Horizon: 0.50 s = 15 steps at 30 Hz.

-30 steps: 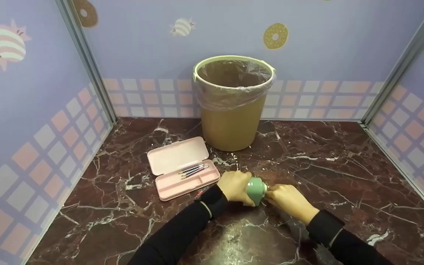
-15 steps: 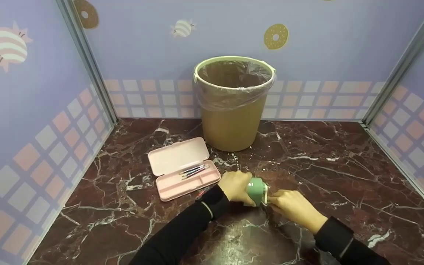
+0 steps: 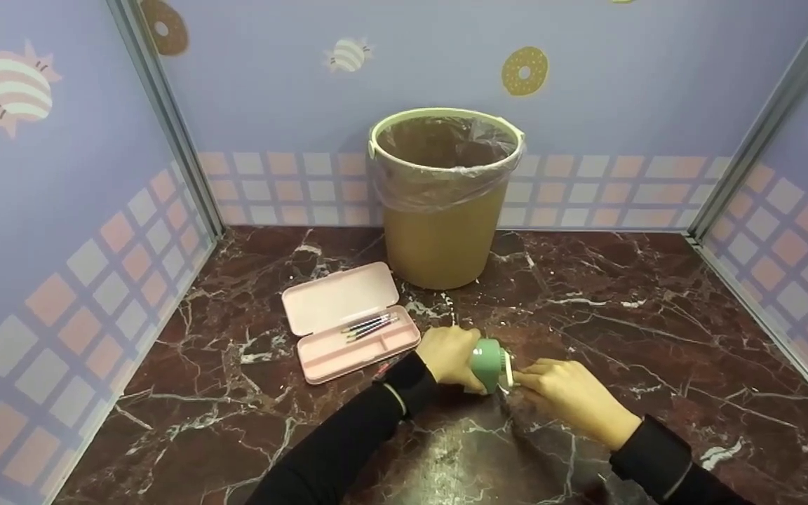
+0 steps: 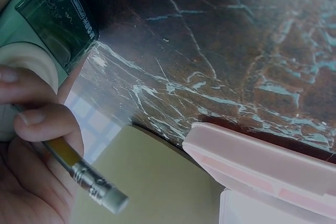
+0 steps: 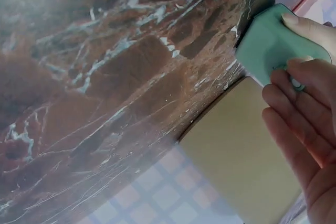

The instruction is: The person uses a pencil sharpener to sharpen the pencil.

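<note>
Our left hand (image 3: 449, 356) holds the sharpener (image 3: 486, 366), near the case (image 3: 341, 298), and a pencil (image 4: 85, 174). Our right hand (image 3: 567, 394) pinches the crank (image 3: 508, 368). If we hold too loosely, the sharpener may slip; if we turn too hard, the pencil may break.

Pencils (image 3: 370, 327) in case (image 3: 337, 298); sharpener (image 3: 486, 365) right of case; bin (image 3: 439, 242) behind sharpener

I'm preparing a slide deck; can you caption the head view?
Left hand grips a boxy green plastic sharpener, right hand its pale crank, near an open rectangular pink plastic pencil case.
</note>
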Available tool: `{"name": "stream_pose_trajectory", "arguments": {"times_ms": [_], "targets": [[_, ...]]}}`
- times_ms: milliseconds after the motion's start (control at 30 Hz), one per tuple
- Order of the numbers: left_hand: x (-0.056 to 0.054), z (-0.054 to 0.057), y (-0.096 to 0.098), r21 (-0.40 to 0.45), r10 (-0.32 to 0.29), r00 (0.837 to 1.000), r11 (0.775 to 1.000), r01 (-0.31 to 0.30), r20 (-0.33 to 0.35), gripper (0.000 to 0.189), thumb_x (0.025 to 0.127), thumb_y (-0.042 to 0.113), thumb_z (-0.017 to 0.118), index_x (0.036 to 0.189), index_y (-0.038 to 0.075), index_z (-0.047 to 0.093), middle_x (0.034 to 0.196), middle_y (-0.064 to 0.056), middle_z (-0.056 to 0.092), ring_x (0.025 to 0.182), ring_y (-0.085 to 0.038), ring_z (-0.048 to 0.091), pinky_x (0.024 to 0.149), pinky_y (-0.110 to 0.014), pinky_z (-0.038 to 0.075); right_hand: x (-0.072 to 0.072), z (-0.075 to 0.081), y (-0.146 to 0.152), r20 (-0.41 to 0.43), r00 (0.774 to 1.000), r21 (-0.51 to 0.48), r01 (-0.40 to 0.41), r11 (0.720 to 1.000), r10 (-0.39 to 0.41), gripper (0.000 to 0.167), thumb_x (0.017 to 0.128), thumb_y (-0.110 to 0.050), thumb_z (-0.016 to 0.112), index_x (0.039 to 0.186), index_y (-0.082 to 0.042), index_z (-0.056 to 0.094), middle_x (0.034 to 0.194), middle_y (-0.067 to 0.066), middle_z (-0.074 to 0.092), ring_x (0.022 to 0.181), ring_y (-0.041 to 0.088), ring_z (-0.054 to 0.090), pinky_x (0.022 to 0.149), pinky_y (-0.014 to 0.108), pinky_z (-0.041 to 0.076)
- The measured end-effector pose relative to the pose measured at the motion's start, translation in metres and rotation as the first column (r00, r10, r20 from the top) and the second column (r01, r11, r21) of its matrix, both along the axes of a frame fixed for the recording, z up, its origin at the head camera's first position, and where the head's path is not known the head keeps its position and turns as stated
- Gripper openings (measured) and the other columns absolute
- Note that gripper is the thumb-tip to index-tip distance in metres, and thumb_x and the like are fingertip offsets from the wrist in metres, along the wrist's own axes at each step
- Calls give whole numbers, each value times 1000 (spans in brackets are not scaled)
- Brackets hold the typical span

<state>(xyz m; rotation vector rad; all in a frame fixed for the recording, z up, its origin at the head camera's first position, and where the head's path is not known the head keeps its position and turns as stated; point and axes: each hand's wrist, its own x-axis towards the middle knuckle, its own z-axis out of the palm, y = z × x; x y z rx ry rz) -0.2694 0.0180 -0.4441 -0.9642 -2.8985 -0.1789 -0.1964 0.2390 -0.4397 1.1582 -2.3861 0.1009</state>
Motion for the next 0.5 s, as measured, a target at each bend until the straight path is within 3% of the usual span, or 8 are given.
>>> {"name": "stream_pose_trajectory", "arguments": {"times_ms": [200,500], "targets": [[-1,0,1,-1,-3,1000,1000,3,-16,64,58,56,93,101,15,68,88,1,75,75,-18,69,62,-36,55,-6,11,3,-60,998,-31,-8,999,6,25,75,-11,84,98,-9,78,80,1,75,66,14,67,60,30,57],[1,1,0,-11,-10,1000,1000,10,-21,65,57,57,93,101,16,68,89,1,75,75,-18,70,62,-35,55,-19,22,5,-53,998,-71,25,997,-29,25,76,-11,85,100,-8,80,85,3,78,72,16,72,65,31,59]]}}
